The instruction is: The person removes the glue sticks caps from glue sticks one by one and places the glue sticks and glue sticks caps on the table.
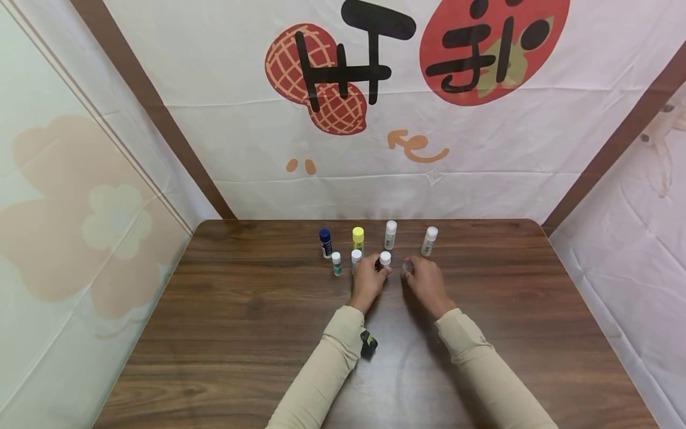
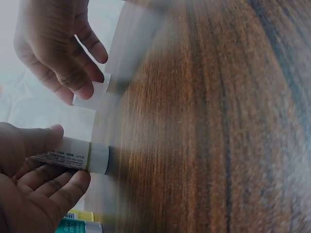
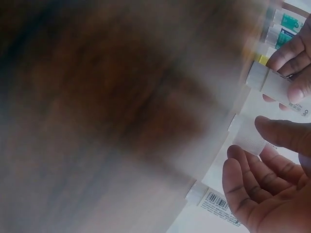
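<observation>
My left hand pinches an upright glue stick with a white cap, the thumb on one side and fingertips on the other. My right hand curls its thumb and fingers around a translucent, ribbed tube, just right of that glue stick. In the left wrist view, the right fingers hide much of this tube. Close by the left hand stands a white-capped teal glue stick, partly covered by it. Another small white-capped teal stick is farther left.
Behind them stand a dark blue stick, a yellow-capped stick and two white glue sticks, one in the middle and one at right. A wooden table carries everything, with printed cloth hanging behind.
</observation>
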`<act>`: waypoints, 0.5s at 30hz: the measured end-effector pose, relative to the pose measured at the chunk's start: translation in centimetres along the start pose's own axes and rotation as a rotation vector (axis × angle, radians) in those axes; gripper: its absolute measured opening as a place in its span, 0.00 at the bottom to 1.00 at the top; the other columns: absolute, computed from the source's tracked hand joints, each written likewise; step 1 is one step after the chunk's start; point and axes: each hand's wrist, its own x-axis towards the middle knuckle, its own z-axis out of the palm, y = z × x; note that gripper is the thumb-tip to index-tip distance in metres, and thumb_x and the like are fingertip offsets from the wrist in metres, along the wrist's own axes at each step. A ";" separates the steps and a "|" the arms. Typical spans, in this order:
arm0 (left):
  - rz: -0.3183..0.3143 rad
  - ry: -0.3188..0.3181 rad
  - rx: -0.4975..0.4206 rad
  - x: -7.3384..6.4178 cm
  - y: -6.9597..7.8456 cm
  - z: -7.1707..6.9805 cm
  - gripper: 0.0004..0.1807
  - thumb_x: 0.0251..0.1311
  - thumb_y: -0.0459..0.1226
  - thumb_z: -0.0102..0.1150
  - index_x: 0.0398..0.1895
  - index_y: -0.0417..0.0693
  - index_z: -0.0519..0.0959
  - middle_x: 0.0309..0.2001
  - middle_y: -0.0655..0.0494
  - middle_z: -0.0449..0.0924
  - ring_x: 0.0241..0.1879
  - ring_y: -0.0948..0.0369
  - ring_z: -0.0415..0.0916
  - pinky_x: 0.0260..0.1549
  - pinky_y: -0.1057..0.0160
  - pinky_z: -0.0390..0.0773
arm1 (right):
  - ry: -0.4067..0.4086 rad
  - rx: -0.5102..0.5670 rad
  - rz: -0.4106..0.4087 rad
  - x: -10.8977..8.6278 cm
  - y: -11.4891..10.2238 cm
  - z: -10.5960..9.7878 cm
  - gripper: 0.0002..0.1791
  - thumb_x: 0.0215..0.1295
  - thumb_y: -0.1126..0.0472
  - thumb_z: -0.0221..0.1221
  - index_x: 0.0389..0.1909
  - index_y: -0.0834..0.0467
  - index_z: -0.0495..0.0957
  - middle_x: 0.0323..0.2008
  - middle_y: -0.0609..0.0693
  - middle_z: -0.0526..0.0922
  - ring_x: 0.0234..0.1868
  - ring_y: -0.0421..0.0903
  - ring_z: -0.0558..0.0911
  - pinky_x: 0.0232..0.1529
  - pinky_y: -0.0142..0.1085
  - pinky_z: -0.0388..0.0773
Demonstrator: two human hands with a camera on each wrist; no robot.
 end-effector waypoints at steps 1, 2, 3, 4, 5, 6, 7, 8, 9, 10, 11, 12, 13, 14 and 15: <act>0.000 -0.001 0.002 0.0 0.0 0.0 0.07 0.52 0.32 0.71 0.34 0.40 0.82 0.32 0.51 0.83 0.32 0.59 0.76 0.34 0.59 0.76 | -0.003 -0.002 -0.001 0.0 0.0 0.0 0.13 0.55 0.67 0.67 0.42 0.64 0.82 0.31 0.55 0.84 0.30 0.50 0.80 0.34 0.46 0.77; -0.001 -0.002 0.001 -0.1 -0.1 0.0 0.08 0.52 0.32 0.71 0.34 0.41 0.83 0.32 0.51 0.83 0.32 0.58 0.77 0.34 0.59 0.76 | -0.007 -0.004 -0.001 0.0 0.0 0.1 0.13 0.55 0.67 0.67 0.42 0.64 0.82 0.33 0.55 0.84 0.32 0.51 0.81 0.35 0.47 0.77; -0.002 -0.003 0.002 -0.1 -0.1 0.0 0.08 0.52 0.32 0.71 0.34 0.40 0.83 0.32 0.51 0.83 0.32 0.58 0.77 0.34 0.59 0.76 | -0.011 -0.007 -0.002 0.0 0.0 0.1 0.13 0.55 0.67 0.67 0.42 0.64 0.82 0.34 0.56 0.84 0.33 0.51 0.82 0.36 0.47 0.78; -0.006 -0.005 0.004 -0.1 -0.1 -0.1 0.08 0.52 0.32 0.71 0.35 0.41 0.83 0.32 0.51 0.83 0.32 0.58 0.77 0.34 0.59 0.76 | -0.015 -0.009 -0.003 0.0 0.0 0.2 0.13 0.54 0.67 0.67 0.42 0.64 0.82 0.34 0.56 0.85 0.34 0.52 0.82 0.37 0.48 0.78; -0.006 -0.006 0.008 -0.2 -0.1 -0.1 0.08 0.52 0.32 0.71 0.35 0.41 0.83 0.33 0.51 0.84 0.33 0.58 0.78 0.34 0.59 0.76 | -0.019 -0.011 -0.003 0.0 0.0 0.2 0.13 0.54 0.67 0.67 0.41 0.65 0.82 0.35 0.57 0.85 0.35 0.53 0.83 0.37 0.48 0.78; -0.009 -0.006 0.011 -0.2 -0.1 -0.1 0.08 0.52 0.32 0.71 0.35 0.41 0.83 0.33 0.51 0.84 0.33 0.58 0.78 0.34 0.59 0.76 | -0.024 -0.013 -0.003 0.0 0.0 0.2 0.13 0.54 0.67 0.67 0.41 0.65 0.82 0.35 0.57 0.85 0.36 0.53 0.83 0.37 0.49 0.78; -0.012 -0.006 0.009 -0.2 -0.1 -0.1 0.09 0.52 0.32 0.71 0.36 0.41 0.83 0.33 0.51 0.84 0.33 0.58 0.78 0.35 0.59 0.77 | -0.029 -0.015 -0.003 0.0 0.0 0.2 0.13 0.53 0.68 0.67 0.41 0.65 0.82 0.35 0.58 0.85 0.36 0.54 0.83 0.38 0.49 0.78; -0.013 -0.004 0.006 -0.2 0.0 -0.1 0.09 0.52 0.32 0.71 0.36 0.41 0.83 0.34 0.52 0.84 0.34 0.58 0.78 0.36 0.59 0.77 | -0.032 -0.018 -0.003 0.1 0.0 0.2 0.12 0.53 0.68 0.67 0.40 0.65 0.82 0.35 0.58 0.85 0.36 0.54 0.83 0.37 0.49 0.78; -0.015 -0.003 0.005 -0.2 0.0 -0.1 0.09 0.52 0.32 0.71 0.37 0.41 0.84 0.34 0.52 0.84 0.34 0.59 0.78 0.36 0.59 0.77 | -0.036 -0.019 -0.002 0.1 -0.1 0.2 0.12 0.53 0.68 0.68 0.40 0.65 0.82 0.35 0.58 0.85 0.36 0.54 0.83 0.37 0.49 0.78; -0.014 0.000 0.001 -0.2 0.0 -0.1 0.10 0.51 0.32 0.71 0.37 0.41 0.84 0.34 0.52 0.84 0.35 0.59 0.79 0.36 0.59 0.77 | -0.039 -0.022 -0.001 0.1 -0.1 0.2 0.12 0.53 0.68 0.68 0.39 0.65 0.82 0.34 0.58 0.85 0.35 0.54 0.83 0.37 0.50 0.78; -0.013 -0.001 -0.003 -0.2 0.0 -0.1 0.10 0.52 0.32 0.71 0.38 0.40 0.84 0.35 0.52 0.84 0.35 0.59 0.79 0.36 0.59 0.77 | -0.042 -0.024 0.002 0.1 -0.1 0.2 0.12 0.52 0.68 0.68 0.39 0.65 0.82 0.34 0.58 0.85 0.35 0.54 0.83 0.37 0.50 0.78; -0.013 0.000 -0.007 -0.2 0.0 -0.1 0.10 0.51 0.32 0.71 0.38 0.40 0.84 0.35 0.52 0.84 0.35 0.59 0.79 0.36 0.59 0.77 | -0.044 -0.028 0.003 0.2 -0.1 0.2 0.12 0.52 0.68 0.68 0.39 0.65 0.82 0.33 0.58 0.84 0.35 0.54 0.83 0.36 0.50 0.77; -0.013 0.000 -0.013 -0.1 0.0 -0.1 0.10 0.51 0.31 0.71 0.38 0.40 0.84 0.35 0.52 0.84 0.35 0.58 0.79 0.36 0.59 0.77 | -0.045 -0.030 0.007 0.2 -0.1 0.2 0.12 0.52 0.68 0.68 0.38 0.65 0.82 0.33 0.58 0.84 0.34 0.54 0.83 0.36 0.50 0.77; -0.013 -0.002 -0.014 -0.1 0.0 -0.1 0.10 0.51 0.31 0.71 0.38 0.40 0.84 0.34 0.52 0.84 0.35 0.58 0.79 0.36 0.59 0.77 | -0.046 -0.031 0.011 0.3 -0.1 0.2 0.12 0.52 0.68 0.68 0.38 0.65 0.82 0.33 0.57 0.84 0.34 0.54 0.83 0.36 0.50 0.77; -0.015 -0.004 -0.016 -0.1 0.0 -0.1 0.10 0.52 0.31 0.71 0.38 0.40 0.84 0.34 0.52 0.84 0.34 0.58 0.79 0.35 0.60 0.77 | -0.048 -0.030 0.015 0.4 -0.1 0.3 0.12 0.52 0.68 0.68 0.38 0.65 0.82 0.33 0.57 0.84 0.34 0.54 0.83 0.36 0.49 0.78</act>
